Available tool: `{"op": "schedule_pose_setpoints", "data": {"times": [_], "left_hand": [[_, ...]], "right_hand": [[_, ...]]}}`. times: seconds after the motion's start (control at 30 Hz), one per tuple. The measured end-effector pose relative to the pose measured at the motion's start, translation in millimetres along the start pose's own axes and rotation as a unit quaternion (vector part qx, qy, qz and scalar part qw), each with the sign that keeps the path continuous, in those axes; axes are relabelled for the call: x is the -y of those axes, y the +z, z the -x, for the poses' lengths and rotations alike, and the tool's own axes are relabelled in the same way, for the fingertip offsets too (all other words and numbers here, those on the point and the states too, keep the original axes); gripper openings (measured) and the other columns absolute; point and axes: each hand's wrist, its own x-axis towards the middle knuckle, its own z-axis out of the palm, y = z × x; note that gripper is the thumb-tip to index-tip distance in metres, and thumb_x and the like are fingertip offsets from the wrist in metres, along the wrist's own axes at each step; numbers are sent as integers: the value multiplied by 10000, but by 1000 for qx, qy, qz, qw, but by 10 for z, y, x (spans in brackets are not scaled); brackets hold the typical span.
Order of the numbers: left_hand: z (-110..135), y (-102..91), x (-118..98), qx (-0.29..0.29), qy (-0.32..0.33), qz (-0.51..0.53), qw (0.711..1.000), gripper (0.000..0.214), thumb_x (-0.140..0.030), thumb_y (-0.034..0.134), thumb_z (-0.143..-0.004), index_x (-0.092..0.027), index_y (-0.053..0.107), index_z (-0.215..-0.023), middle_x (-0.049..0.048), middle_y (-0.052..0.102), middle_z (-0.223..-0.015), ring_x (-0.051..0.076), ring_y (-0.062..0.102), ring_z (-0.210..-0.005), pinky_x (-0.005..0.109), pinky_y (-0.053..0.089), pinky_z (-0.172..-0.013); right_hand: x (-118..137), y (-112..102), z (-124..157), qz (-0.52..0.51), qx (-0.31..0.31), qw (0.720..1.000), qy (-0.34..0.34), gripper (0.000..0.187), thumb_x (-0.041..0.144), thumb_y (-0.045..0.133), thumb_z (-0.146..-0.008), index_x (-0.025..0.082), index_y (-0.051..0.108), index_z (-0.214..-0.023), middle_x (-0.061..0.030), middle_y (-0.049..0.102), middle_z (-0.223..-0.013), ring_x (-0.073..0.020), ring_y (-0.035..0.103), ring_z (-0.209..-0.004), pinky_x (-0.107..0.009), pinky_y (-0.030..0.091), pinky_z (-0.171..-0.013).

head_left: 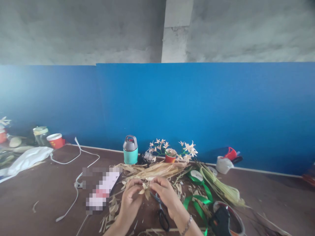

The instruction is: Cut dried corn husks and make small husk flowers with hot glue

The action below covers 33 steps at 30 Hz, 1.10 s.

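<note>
Between my two hands is a small pale flower [146,191] made of dry husk-like petals, its points hanging downward. My left hand [133,195] pinches it from the left with bent fingers. From the other side, the fingertips of my right hand [165,192] are closed at the flower's upper edge; what exactly they grip is too small to make out. Dark-handled scissors [162,219] lie on the table below, partly under my right hand. Behind my hands is a heap of dry husk strips [159,169].
Finished-looking husk flowers [189,149] rise beside a red cup [170,156] near a teal flask [130,154]. Green ribbon [199,211], a stalk bundle [221,185] and a dark tool on a tape roll [222,219] lie right. A white cable [78,183] runs left.
</note>
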Motion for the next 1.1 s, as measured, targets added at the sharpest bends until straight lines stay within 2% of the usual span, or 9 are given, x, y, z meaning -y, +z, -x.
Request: {"op": "schedule_pose_setpoints", "data": {"times": [0.1,0.17,0.33,0.5,0.6,0.73,0.87,0.93,1.1], "left_hand": [[-9,-9,-18,-11,-18,-6,1000,89,-148,589,-665,-198,641,-612,51,626,-795,226,597,-820,343,470,-768],[-17,-16,-11,-26,-29,-11,999,64,-169,606,-664,-195,640,-617,53,632,-798,229,599,-824,345,476,-769],[-19,-19,45,-58,-28,-2,998,17,-185,634,-633,-191,639,-618,61,655,-804,235,612,-814,346,494,-755],[-15,-25,11,-54,-60,23,996,101,-228,631,-649,-183,640,-558,63,658,-791,236,621,-793,334,506,-731],[-29,-38,-21,-46,-91,36,994,141,-280,637,-667,-179,656,-571,67,661,-826,242,626,-800,340,506,-740],[-46,-52,-13,-56,-103,39,992,151,-308,642,-690,-169,676,-640,75,659,-837,239,628,-814,335,500,-762],[-48,-49,-2,-71,-90,46,992,172,-336,657,-685,-167,679,-656,80,660,-824,240,628,-811,336,503,-759],[-46,-48,-5,-71,-92,48,992,162,-327,656,-685,-168,674,-660,79,660,-830,241,629,-821,342,501,-768],[-30,-57,28,-61,-97,55,992,109,-279,664,-666,-170,667,-666,83,658,-856,248,622,-854,356,496,-787]], "right_hand": [[-6,-9,13,-3,-3,1000,6,355,439,576,-691,176,452,-489,47,399,-483,-91,323,-495,-230,247,-487],[-19,-10,15,3,20,1000,14,364,460,579,-698,169,482,-502,38,433,-490,-93,340,-496,-231,249,-494],[-128,6,-25,-11,74,997,30,149,263,636,-607,152,546,-564,53,450,-490,-78,349,-485,-213,247,-495],[-196,28,-49,-28,93,994,49,106,247,585,-601,142,583,-586,46,482,-484,-77,383,-471,-208,260,-488],[-180,25,-52,-43,86,995,42,117,256,578,-604,140,593,-601,43,495,-492,-76,403,-473,-205,271,-494],[-208,-2,-93,-25,40,999,11,162,299,564,-646,147,577,-592,39,495,-484,-77,386,-458,-206,250,-474],[-247,-12,-115,16,-5,1000,-2,339,388,494,-724,172,480,-463,25,451,-427,-94,387,-443,-227,256,-462],[-216,3,-86,29,1,1000,0,388,414,485,-740,177,453,-435,27,422,-413,-94,373,-440,-231,252,-461],[-59,75,34,12,67,998,0,258,379,619,-671,161,527,-568,48,448,-503,-81,360,-493,-213,250,-483]]}}
